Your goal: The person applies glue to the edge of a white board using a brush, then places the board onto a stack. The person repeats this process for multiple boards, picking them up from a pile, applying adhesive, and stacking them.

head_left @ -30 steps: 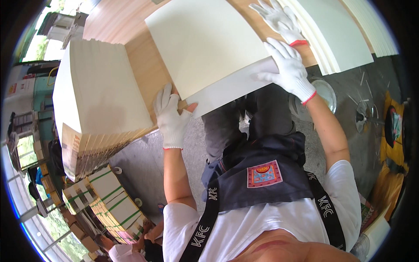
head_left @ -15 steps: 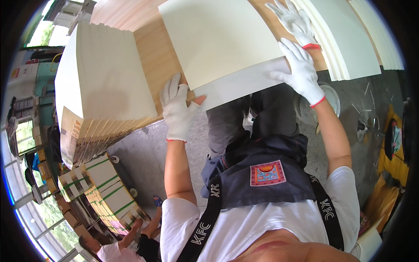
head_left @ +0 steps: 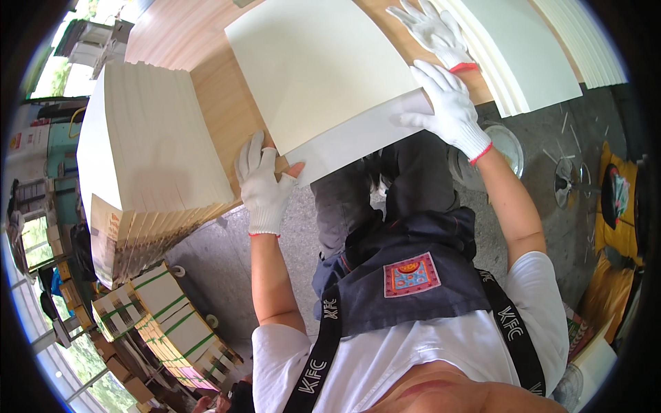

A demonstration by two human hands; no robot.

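A wide cream-white sheet [head_left: 323, 65] lies before me on the wood-topped table, with a paler strip [head_left: 354, 131] along its near edge. My left hand [head_left: 264, 189], in a white knit glove with the thumb tip bare, rests at the near left corner. Its fingers are stretched out, and the thumb points toward the strip. At the near right corner is my right hand [head_left: 449, 110], gloved in white with a red cuff. Those fingers lie extended along the sheet's right side, the thumb spread over the strip. Beneath the sheet, I cannot tell what lies.
A tall stack of pale sheets [head_left: 162, 138] stands to the left. A loose white glove [head_left: 435, 33] lies near more stacked sheets [head_left: 513, 51] on the right. Green-strapped bundles [head_left: 165, 310] sit lower left, a round pail [head_left: 506, 148] under the table's right side.
The whole view has shifted a little, so table and hands appear farther left. Both hands keep their places at the sheet's corners. The person at lower left is now mostly out of view.
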